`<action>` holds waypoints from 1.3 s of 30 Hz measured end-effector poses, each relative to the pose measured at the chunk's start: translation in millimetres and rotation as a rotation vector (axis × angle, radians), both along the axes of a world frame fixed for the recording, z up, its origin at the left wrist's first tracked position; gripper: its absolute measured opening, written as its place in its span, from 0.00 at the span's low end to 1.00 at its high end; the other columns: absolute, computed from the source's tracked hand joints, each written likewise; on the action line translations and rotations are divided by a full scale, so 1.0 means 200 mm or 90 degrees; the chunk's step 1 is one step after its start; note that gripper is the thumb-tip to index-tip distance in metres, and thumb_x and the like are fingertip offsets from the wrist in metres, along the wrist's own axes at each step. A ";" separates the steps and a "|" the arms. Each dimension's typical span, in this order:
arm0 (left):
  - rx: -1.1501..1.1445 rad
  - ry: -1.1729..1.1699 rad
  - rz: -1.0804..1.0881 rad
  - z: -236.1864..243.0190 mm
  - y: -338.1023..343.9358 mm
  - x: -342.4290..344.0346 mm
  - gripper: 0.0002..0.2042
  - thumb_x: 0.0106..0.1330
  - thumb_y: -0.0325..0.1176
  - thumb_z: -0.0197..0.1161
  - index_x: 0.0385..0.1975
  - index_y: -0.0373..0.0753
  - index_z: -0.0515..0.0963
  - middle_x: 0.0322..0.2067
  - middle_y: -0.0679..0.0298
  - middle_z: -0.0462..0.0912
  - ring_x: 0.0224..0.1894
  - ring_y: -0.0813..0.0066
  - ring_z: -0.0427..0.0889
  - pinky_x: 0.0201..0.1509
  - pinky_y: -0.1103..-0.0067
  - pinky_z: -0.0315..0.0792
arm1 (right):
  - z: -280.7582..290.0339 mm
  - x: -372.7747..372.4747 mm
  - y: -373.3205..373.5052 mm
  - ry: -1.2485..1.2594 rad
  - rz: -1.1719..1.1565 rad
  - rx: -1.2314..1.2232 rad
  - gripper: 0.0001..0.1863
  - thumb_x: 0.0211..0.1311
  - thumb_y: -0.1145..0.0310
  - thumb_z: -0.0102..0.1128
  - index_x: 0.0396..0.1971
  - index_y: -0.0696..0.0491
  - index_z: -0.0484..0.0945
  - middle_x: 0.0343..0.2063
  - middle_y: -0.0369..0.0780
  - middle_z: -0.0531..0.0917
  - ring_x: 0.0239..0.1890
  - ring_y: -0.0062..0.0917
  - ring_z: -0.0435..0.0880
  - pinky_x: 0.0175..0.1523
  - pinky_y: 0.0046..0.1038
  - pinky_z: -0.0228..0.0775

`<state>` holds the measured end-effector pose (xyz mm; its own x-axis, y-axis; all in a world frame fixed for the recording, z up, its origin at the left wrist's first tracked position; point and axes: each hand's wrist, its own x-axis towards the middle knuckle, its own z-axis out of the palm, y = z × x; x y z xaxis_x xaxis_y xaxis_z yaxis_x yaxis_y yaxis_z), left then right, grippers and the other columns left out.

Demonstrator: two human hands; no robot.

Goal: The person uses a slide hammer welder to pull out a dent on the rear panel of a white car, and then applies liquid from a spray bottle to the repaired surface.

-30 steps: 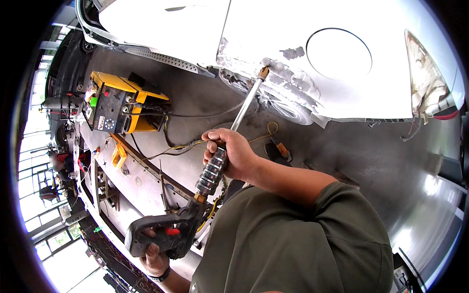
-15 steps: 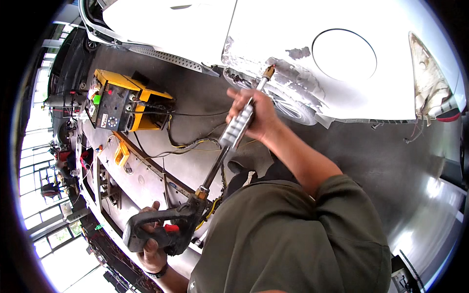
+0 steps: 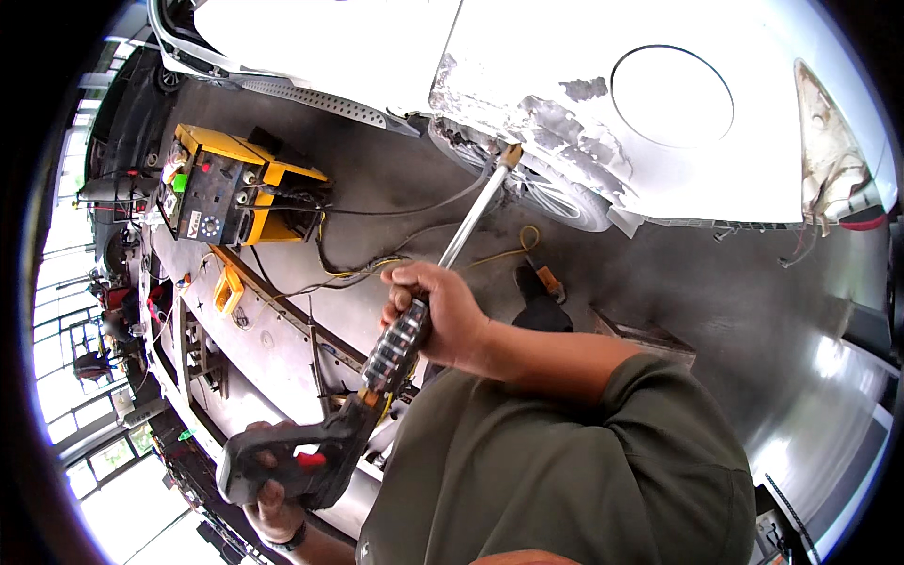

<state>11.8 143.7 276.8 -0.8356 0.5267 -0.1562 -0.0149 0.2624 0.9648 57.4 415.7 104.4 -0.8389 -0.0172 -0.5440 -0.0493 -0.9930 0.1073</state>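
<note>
My left hand (image 3: pixel 273 513) is wrapped round the black pistol-type handle of a slide-hammer dent puller (image 3: pixel 353 438), which has a red trigger. My right hand (image 3: pixel 450 318) grips the ribbed sliding weight (image 3: pixel 395 348), now down close to the handle. Beyond it the bare steel shaft (image 3: pixel 471 221) runs up and away to a brass-coloured tip (image 3: pixel 510 155). That tip is at the lower edge of a white car body panel (image 3: pixel 527 47), by the scraped grey patch (image 3: pixel 565 132) over the wheel (image 3: pixel 565 202); whether it touches, I cannot tell.
A yellow and black welding machine (image 3: pixel 247 188) stands at the left, its cables (image 3: pixel 363 268) trailing across the floor. A metal frame rail (image 3: pixel 282 306) lies below it. An orange tool (image 3: pixel 548 281) is on the floor beside my dark shoe (image 3: pixel 527 282). The round fuel flap (image 3: pixel 670 96) is at upper right.
My right hand and the sliding weight have come down the shaft toward the handle, baring the shaft. The tip has shifted slightly down and left, and the handle has moved left.
</note>
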 end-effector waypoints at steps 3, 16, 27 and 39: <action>0.041 -0.004 0.051 -0.14 -0.04 0.02 0.24 0.58 0.42 0.73 0.50 0.36 0.75 0.49 0.58 0.78 0.54 0.58 0.78 0.60 0.61 0.74 | -0.04 0.01 0.09 0.021 -0.022 0.057 0.09 0.62 0.66 0.57 0.37 0.55 0.74 0.17 0.33 0.72 0.25 0.27 0.75 0.43 0.37 0.71; 0.061 -0.035 0.099 -0.19 0.10 0.06 0.26 0.54 0.44 0.77 0.47 0.37 0.76 0.46 0.56 0.80 0.48 0.60 0.82 0.54 0.65 0.77 | -0.13 -0.01 0.20 0.060 -0.008 0.118 0.12 0.61 0.65 0.57 0.40 0.55 0.74 0.21 0.34 0.74 0.30 0.28 0.76 0.43 0.35 0.71; 0.062 -0.018 -0.037 -0.11 0.18 0.00 0.24 0.54 0.46 0.77 0.45 0.40 0.77 0.52 0.55 0.74 0.60 0.51 0.73 0.70 0.50 0.63 | -0.03 0.01 0.25 0.060 -0.014 0.060 0.20 0.61 0.67 0.54 0.51 0.59 0.70 0.18 0.34 0.74 0.26 0.28 0.76 0.42 0.37 0.72; 0.032 0.056 -0.052 0.05 0.23 -0.05 0.33 0.58 0.47 0.73 0.59 0.32 0.72 0.56 0.51 0.76 0.68 0.43 0.68 0.73 0.48 0.59 | -0.15 -0.05 0.31 0.167 -0.185 -0.028 0.12 0.65 0.65 0.53 0.43 0.56 0.73 0.15 0.32 0.73 0.17 0.24 0.73 0.31 0.31 0.72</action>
<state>2.3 190.0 286.3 -0.7986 0.5993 -0.0555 0.0906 0.2108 0.9733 47.4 478.0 74.1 -0.9228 0.2232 -0.3140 -0.2932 -0.9357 0.1964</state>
